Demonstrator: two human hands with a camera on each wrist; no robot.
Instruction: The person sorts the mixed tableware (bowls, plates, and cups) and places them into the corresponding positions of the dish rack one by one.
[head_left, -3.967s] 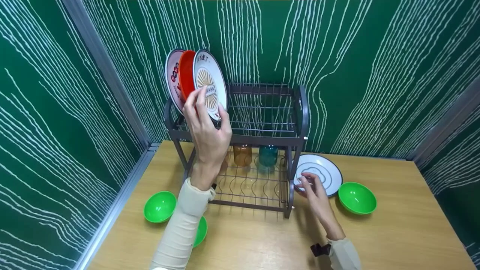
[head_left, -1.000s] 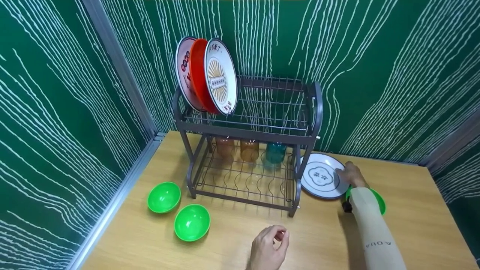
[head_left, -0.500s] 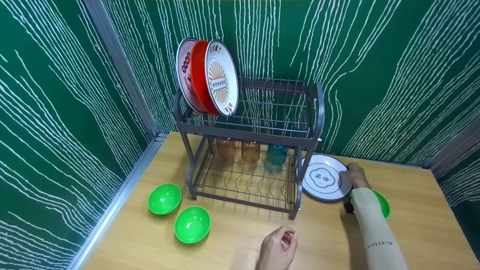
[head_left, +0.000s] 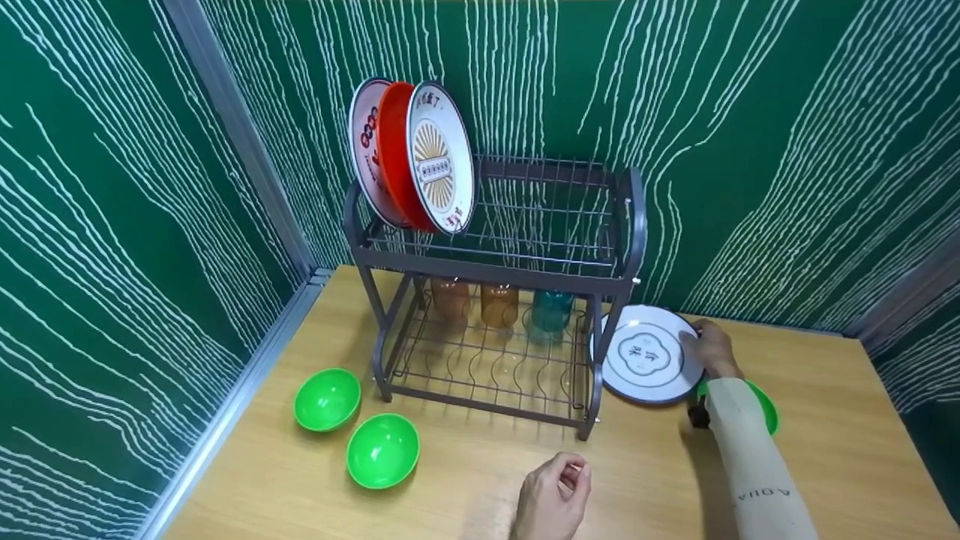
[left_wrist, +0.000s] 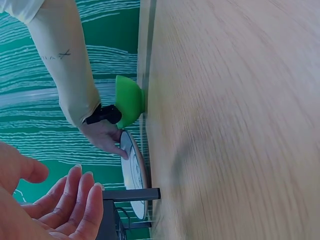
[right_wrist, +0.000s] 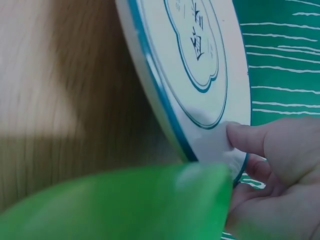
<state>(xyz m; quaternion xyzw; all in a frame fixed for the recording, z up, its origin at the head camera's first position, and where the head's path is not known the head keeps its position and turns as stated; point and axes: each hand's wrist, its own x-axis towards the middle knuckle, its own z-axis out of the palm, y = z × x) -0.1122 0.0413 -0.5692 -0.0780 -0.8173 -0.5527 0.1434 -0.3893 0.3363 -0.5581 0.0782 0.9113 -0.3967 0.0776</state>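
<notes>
A white plate with a blue rim [head_left: 637, 375] lies right of the dish rack, slightly tilted in the right wrist view. My right hand [head_left: 716, 351] pinches its right edge, thumb [right_wrist: 245, 137] on the upper face and fingers curled beneath. A green bowl [head_left: 763, 409] stands close by, partly hidden under the right forearm. In front of the rack, my left hand [head_left: 553, 495] hovers near the table with loosely bent fingers [left_wrist: 75, 205] and holds nothing.
The two-tier dish rack [head_left: 495, 270] carries a red plate [head_left: 397, 157] between two patterned plates on top. Below are three tinted glasses, one of them teal [head_left: 551, 311]. Two green bowls [head_left: 328, 400] sit at the left on the wooden table [head_left: 465, 480].
The left hand has left the upright plate on the rack and come down to the table's front. The right hand has moved round to the white plate's right edge and grips it.
</notes>
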